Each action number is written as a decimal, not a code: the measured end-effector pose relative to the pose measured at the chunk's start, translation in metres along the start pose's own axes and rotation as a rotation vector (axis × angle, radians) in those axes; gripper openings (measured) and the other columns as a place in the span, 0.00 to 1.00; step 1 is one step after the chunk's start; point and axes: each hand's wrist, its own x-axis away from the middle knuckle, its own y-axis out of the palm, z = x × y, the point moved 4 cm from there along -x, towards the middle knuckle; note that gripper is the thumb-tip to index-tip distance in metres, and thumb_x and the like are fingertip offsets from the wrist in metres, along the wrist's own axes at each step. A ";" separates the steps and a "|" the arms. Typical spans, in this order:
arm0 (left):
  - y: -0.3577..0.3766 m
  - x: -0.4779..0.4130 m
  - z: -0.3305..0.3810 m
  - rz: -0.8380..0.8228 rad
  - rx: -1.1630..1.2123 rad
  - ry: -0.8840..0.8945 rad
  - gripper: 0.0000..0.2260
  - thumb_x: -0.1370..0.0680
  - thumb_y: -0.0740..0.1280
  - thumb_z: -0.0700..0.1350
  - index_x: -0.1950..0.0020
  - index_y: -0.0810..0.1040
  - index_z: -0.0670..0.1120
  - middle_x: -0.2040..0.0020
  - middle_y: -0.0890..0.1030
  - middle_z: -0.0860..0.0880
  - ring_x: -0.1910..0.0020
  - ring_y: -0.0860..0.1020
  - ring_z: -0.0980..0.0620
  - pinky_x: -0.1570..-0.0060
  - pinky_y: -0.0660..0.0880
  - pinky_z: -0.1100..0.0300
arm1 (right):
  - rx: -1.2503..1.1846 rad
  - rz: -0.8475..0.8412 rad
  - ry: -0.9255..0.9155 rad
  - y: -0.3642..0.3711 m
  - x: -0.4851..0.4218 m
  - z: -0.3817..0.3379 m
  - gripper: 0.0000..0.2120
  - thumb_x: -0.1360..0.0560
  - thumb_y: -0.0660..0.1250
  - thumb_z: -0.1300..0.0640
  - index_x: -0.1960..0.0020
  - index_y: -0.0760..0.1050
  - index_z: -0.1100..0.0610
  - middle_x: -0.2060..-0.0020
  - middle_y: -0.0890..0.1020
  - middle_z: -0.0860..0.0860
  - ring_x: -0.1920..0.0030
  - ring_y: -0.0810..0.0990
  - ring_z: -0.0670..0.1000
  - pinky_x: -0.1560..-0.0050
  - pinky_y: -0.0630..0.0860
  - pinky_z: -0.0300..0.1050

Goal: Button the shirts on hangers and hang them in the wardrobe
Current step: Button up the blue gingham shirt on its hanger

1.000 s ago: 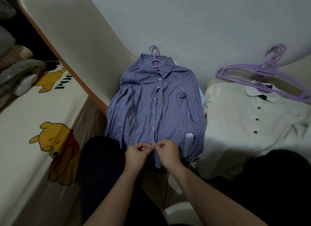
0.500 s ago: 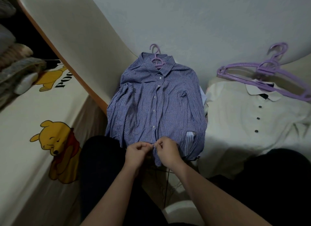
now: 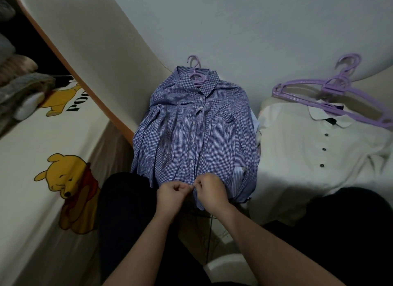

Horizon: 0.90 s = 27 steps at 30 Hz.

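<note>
A blue-and-white checked shirt (image 3: 191,132) lies flat in front of me on a purple hanger (image 3: 196,76), its placket closed down most of its length. My left hand (image 3: 172,195) and my right hand (image 3: 209,192) meet at the shirt's bottom hem, fingers curled, each pinching an edge of the placket by the lowest button. A cream shirt (image 3: 314,158) with dark buttons lies to the right. Loose purple hangers (image 3: 331,92) rest on its collar.
A cream wardrobe door (image 3: 89,58) with an orange edge slants up at the left. A bedsheet (image 3: 27,149) printed with yellow bears runs along the left. Folded clothes (image 3: 19,87) sit at the far left. A pale wall stands behind, and my dark-trousered legs (image 3: 123,200) frame the shirts.
Both hands stay at the hem with only small finger movements; the shirts and hangers have not moved.
</note>
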 end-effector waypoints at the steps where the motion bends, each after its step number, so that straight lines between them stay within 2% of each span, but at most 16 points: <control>1: 0.000 0.001 0.000 0.016 -0.008 0.009 0.03 0.26 0.77 0.43 0.60 0.87 0.47 0.62 0.86 0.49 0.56 0.85 0.47 0.49 0.83 0.47 | -0.008 -0.017 0.007 0.000 -0.001 -0.001 0.11 0.21 0.64 0.57 0.61 0.76 0.55 0.60 0.79 0.52 0.57 0.78 0.54 0.58 0.76 0.51; 3: -0.001 0.001 0.001 0.032 0.014 0.005 0.01 0.26 0.76 0.42 0.57 0.88 0.47 0.60 0.87 0.49 0.55 0.85 0.49 0.47 0.82 0.47 | 0.003 -0.040 0.013 -0.001 -0.002 -0.005 0.11 0.21 0.64 0.57 0.63 0.74 0.54 0.61 0.78 0.53 0.58 0.78 0.55 0.60 0.74 0.50; 7: -0.004 0.001 0.006 0.031 0.043 0.015 0.03 0.25 0.76 0.39 0.53 0.88 0.46 0.58 0.87 0.50 0.53 0.85 0.51 0.45 0.82 0.49 | -0.016 -0.018 0.079 -0.002 -0.003 -0.008 0.11 0.21 0.64 0.54 0.59 0.80 0.57 0.61 0.81 0.53 0.60 0.79 0.54 0.64 0.72 0.45; 11: -0.007 0.004 0.010 0.055 0.063 0.068 0.04 0.25 0.75 0.39 0.54 0.88 0.46 0.58 0.87 0.48 0.53 0.85 0.48 0.47 0.81 0.51 | -0.245 -0.012 0.221 0.001 -0.003 -0.006 0.14 0.23 0.67 0.53 0.64 0.79 0.60 0.68 0.81 0.54 0.66 0.79 0.53 0.65 0.75 0.48; 14: -0.005 0.004 0.012 0.035 0.069 0.085 0.02 0.27 0.78 0.42 0.58 0.87 0.46 0.61 0.85 0.44 0.59 0.83 0.50 0.51 0.81 0.51 | -0.428 0.039 0.377 0.005 -0.005 0.001 0.17 0.25 0.69 0.58 0.71 0.74 0.60 0.74 0.75 0.54 0.71 0.74 0.52 0.67 0.74 0.48; 15: -0.004 0.004 0.011 0.036 0.060 0.089 0.04 0.28 0.79 0.43 0.59 0.86 0.45 0.62 0.84 0.43 0.61 0.82 0.52 0.53 0.80 0.52 | -0.499 0.051 0.430 0.007 -0.006 0.004 0.17 0.26 0.70 0.60 0.72 0.74 0.58 0.75 0.74 0.53 0.71 0.74 0.51 0.65 0.76 0.49; 17: -0.003 0.004 0.010 0.045 0.061 0.089 0.05 0.28 0.79 0.43 0.60 0.85 0.44 0.63 0.84 0.43 0.62 0.81 0.53 0.54 0.80 0.53 | -0.624 0.059 0.498 0.012 -0.007 0.008 0.15 0.27 0.73 0.62 0.72 0.77 0.60 0.74 0.78 0.56 0.68 0.79 0.51 0.58 0.81 0.52; 19: -0.002 0.004 0.009 0.043 0.078 0.087 0.03 0.28 0.79 0.42 0.60 0.86 0.45 0.63 0.85 0.46 0.60 0.83 0.50 0.51 0.81 0.51 | -0.697 0.060 0.508 0.015 -0.007 0.012 0.14 0.28 0.75 0.60 0.70 0.80 0.62 0.70 0.83 0.57 0.66 0.82 0.51 0.57 0.81 0.51; 22: -0.001 0.004 0.010 0.024 0.096 0.087 0.03 0.28 0.79 0.42 0.59 0.87 0.48 0.62 0.86 0.48 0.56 0.85 0.46 0.49 0.81 0.48 | -0.742 0.072 0.469 0.011 -0.006 0.015 0.15 0.27 0.75 0.59 0.73 0.81 0.55 0.75 0.81 0.49 0.70 0.79 0.44 0.64 0.78 0.42; 24: 0.000 0.004 0.009 0.008 0.114 0.070 0.03 0.28 0.79 0.40 0.58 0.88 0.48 0.61 0.87 0.48 0.55 0.85 0.46 0.47 0.82 0.47 | -0.729 0.071 0.436 0.009 -0.005 0.016 0.13 0.27 0.75 0.59 0.70 0.82 0.56 0.74 0.81 0.46 0.70 0.78 0.41 0.66 0.75 0.36; 27: 0.001 0.005 0.009 -0.003 0.127 0.069 0.03 0.27 0.78 0.39 0.56 0.88 0.47 0.60 0.87 0.46 0.53 0.84 0.42 0.46 0.81 0.44 | -0.632 0.086 0.388 0.007 -0.008 0.017 0.11 0.26 0.75 0.57 0.66 0.83 0.58 0.71 0.82 0.47 0.66 0.82 0.44 0.63 0.78 0.40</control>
